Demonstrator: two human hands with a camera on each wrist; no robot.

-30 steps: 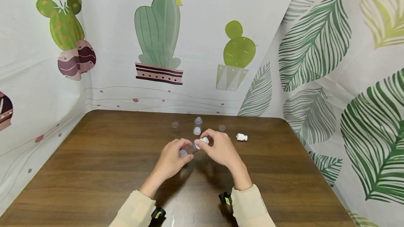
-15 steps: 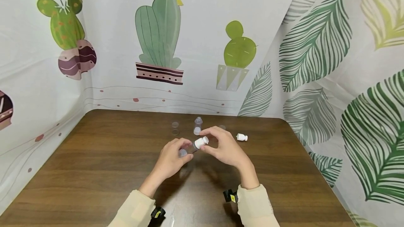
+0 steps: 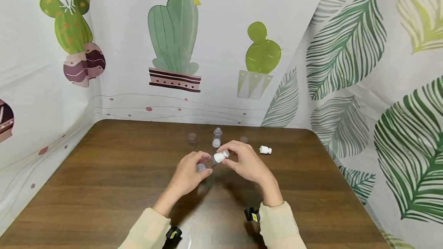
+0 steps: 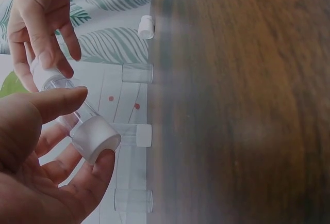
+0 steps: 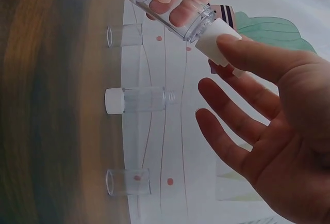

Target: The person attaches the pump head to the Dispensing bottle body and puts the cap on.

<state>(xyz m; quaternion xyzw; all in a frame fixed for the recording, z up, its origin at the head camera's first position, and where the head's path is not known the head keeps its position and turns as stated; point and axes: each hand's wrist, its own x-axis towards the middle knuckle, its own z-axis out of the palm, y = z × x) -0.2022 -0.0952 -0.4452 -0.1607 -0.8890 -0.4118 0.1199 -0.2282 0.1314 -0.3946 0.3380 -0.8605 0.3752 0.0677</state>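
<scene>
Left hand (image 3: pixel 189 172): thumb and fingers curled round a clear bottle (image 4: pixel 88 111), gripping it near its white base (image 4: pixel 95 136). Right hand (image 3: pixel 246 164): thumb and forefinger pinching the white cap (image 5: pixel 216 38) at the bottle's neck, other fingers spread away. Bottle is held aloft over the tabletop (image 3: pixel 121 164), tilted, capped end up and to the right.

Step, my reading: cap being worked at the neck; turning on or off, I cannot tell, nor whether threads are engaged. For good practice: keep cap and neck on one axis, body firm but unsqueezed, short turns with a regrip between. Forcing a slanted cap would likely cross the thread. A steadier left grip nearer mid-body might curb wobble.

Around: similar bottle (image 3: pixel 217 137) upright behind the hands; clear cup (image 3: pixel 192 140) left of it; second clear cup (image 3: pixel 243 140) just past the right hand; white pump head (image 3: pixel 265 150) on its side, farther right.

Labels: none seen on any bottle; no brand. Yellow mark on the right wrist's black device (image 3: pixel 252 215): too small to read.
</scene>
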